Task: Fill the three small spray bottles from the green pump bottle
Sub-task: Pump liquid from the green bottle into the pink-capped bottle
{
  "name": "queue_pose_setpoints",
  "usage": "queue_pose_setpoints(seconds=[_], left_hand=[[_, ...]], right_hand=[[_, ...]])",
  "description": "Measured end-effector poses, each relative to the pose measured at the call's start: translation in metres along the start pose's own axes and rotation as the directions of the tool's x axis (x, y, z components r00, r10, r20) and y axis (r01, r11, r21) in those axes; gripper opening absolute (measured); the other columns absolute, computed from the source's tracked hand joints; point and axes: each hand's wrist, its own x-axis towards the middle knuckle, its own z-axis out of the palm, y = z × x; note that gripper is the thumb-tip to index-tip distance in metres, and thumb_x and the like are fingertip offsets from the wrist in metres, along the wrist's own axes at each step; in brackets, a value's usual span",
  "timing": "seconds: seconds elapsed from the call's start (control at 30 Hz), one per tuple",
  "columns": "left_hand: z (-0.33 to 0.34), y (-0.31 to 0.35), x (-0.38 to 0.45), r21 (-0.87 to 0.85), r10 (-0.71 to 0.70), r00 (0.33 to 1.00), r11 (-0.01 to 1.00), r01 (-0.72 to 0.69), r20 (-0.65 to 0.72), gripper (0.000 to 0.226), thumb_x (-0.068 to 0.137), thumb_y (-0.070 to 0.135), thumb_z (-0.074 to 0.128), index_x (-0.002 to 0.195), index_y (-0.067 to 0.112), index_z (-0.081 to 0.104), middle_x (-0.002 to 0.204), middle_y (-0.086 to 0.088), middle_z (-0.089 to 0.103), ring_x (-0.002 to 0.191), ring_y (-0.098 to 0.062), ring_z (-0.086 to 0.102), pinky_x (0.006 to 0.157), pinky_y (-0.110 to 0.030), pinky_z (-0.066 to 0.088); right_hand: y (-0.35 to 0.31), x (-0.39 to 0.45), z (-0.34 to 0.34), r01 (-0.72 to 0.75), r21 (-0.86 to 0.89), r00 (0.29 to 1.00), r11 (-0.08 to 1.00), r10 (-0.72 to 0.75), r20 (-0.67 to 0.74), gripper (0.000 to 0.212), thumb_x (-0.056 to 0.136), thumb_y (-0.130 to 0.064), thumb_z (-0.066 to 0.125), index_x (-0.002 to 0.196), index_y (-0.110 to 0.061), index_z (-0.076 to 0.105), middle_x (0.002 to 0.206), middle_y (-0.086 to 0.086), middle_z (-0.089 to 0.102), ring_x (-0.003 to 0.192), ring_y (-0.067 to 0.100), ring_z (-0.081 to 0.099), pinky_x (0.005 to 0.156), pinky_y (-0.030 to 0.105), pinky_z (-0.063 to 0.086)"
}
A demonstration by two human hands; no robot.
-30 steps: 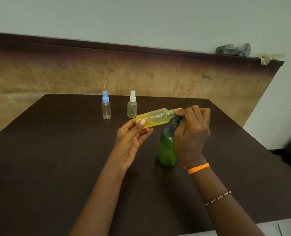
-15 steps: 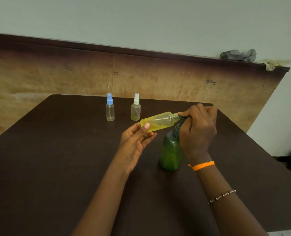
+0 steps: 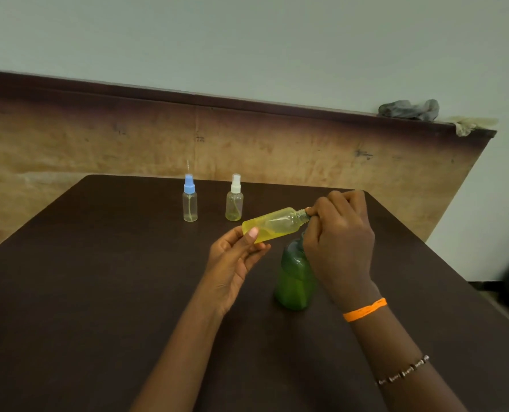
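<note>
Two capped spray bottles, blue-capped bottle (image 3: 190, 203) and white-capped bottle (image 3: 234, 202), stand far on desk (image 3: 98, 292). Left hand (image 3: 235, 263) grips tilted uncapped yellow bottle (image 3: 274, 224); right hand (image 3: 339, 242) clenched over green pump bottle (image 3: 293, 281) head, at yellow bottle's neck.

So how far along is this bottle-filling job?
Done: hard to say; the white-capped bottle shows a yellowish tint, the blue-capped bottle looks clear. In hand: the left hand holds the uncapped yellow bottle tilted, neck at the right hand on the green pump bottle. Left: capping it, probably filling the blue-capped one.
</note>
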Motion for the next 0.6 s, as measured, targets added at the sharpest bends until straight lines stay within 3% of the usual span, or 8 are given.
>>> queue_pose_setpoints(seconds=[0.1,0.2,0.43,0.6], left_hand=[[-0.001,0.0,0.001,0.003,0.001,1.0,1.0,-0.001,0.008,0.029,0.069,0.016,0.063,0.096,0.006,0.062,0.077,-0.002,0.07,0.064,-0.008,0.063,0.07,-0.023,0.056],[-0.001,0.001,0.001,0.004,0.012,1.0,1.0,-0.012,0.007,0.027,0.07,0.016,0.062,0.095,0.005,0.062,0.076,-0.001,0.069,0.063,-0.007,0.063,0.072,-0.023,0.057],[0.001,0.001,-0.001,0.007,0.014,1.0,1.0,-0.014,0.002,0.03,0.068,0.016,0.063,0.097,0.006,0.062,0.077,-0.003,0.068,0.062,-0.008,0.062,0.074,-0.026,0.057],[-0.001,0.0,0.001,0.014,0.042,0.998,0.999,-0.042,0.036,0.033,0.068,0.016,0.063,0.099,0.005,0.061,0.078,-0.002,0.068,0.063,-0.007,0.062,0.075,-0.026,0.057]], right_hand=[[-0.004,-0.017,0.004,-0.049,0.033,0.998,0.998,0.05,-0.048,0.022,0.083,0.004,0.044,0.08,0.002,0.066,0.075,0.012,0.058,0.081,0.021,0.042,0.061,0.024,0.035],[-0.005,-0.027,0.012,-0.124,0.068,0.986,0.99,0.131,-0.105,0.028,0.089,0.003,0.041,0.083,0.001,0.068,0.074,0.01,0.06,0.079,0.019,0.044,0.057,0.028,0.042],[0.005,-0.002,0.004,-0.026,0.059,0.999,0.998,0.028,-0.04,0.023,0.077,0.001,0.042,0.069,-0.004,0.063,0.067,0.005,0.058,0.079,0.018,0.042,0.055,0.021,0.03],[-0.002,-0.023,0.014,-0.158,0.133,0.978,0.978,0.174,-0.112,0.026,0.08,0.006,0.042,0.079,-0.003,0.066,0.072,0.007,0.057,0.078,0.017,0.042,0.057,0.022,0.035]])
